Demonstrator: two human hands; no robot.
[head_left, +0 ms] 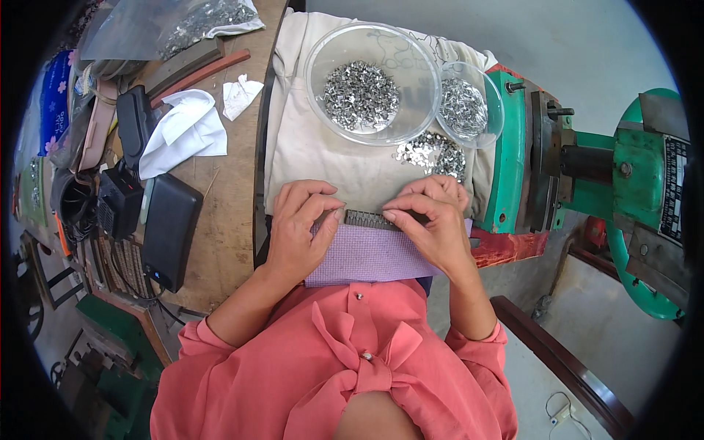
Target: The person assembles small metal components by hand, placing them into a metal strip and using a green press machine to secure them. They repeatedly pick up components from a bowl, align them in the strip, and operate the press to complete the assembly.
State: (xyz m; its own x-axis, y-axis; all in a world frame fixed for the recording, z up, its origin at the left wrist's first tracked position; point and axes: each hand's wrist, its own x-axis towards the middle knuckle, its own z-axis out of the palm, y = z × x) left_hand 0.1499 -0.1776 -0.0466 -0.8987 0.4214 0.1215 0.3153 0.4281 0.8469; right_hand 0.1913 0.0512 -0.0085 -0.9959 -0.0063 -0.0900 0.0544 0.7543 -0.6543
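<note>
A narrow dark metal block point(370, 219) with rows of small slots or pins lies on a purple woven mat point(367, 253) before me. My left hand point(302, 224) is at the block's left end, thumb and forefinger drawn together; anything between them is too small to make out. At the right end, my right hand point(434, 216) has its thumb and forefinger pinched close over the block, and what they hold is hidden. Just beyond the right hand, a loose heap of small shiny metal pieces point(434, 154) is spread on a beige cloth point(293, 147).
A large clear tub point(314, 95) and a smaller clear bowl point(499, 121) contain metal pieces. To the right stands a green machine point(506, 154). On the wooden table point(220, 213) at left are a black power bank point(172, 231), white cloth point(187, 132) and a bag of metal parts point(209, 26).
</note>
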